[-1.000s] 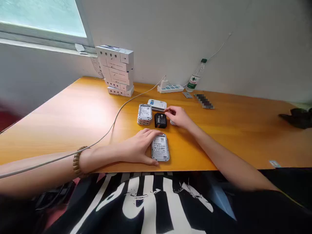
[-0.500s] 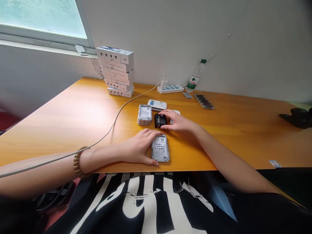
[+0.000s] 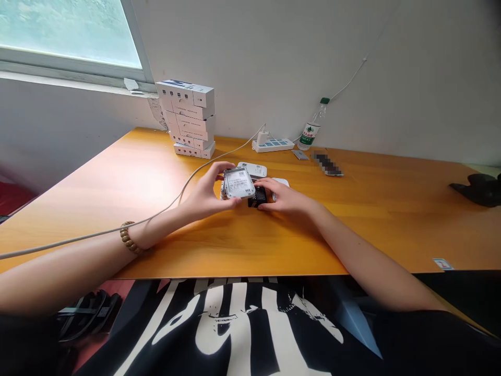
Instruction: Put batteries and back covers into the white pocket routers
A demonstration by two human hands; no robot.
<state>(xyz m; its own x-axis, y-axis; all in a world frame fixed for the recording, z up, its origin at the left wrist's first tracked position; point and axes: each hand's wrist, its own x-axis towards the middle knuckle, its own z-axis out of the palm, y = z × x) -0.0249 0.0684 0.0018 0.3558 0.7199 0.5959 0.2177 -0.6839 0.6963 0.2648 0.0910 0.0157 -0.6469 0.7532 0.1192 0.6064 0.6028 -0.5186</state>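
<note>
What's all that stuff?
Held case: one, white, in left hand
Other cases: count unclear, white, behind it
Battery stack: one, black, at right hand
Devices: two visible, white, farther back
Stacked boxes: several, white, back left
Power strip: one, white, rear
Cable: one, white, left
Bottle: one, clear, rear
Flat item: one, grey, before bottle
Blurred slab: one, dark, beside that
Unclear shape: one, black, far right
Card: one, pale, front right
Window: one, pale, upper left
Table: one, orange, middle
Bracelet: one, brown, lower left
Clothing: some, black-white, bottom
Hands: two, bare, centre

Your left grip (image 3: 207,192) holds a white device casing (image 3: 239,183) tilted above the wooden desk (image 3: 219,248) — your right grip (image 3: 285,197) has fingers against the black battery stack (image 3: 257,196) just beside it.
</note>
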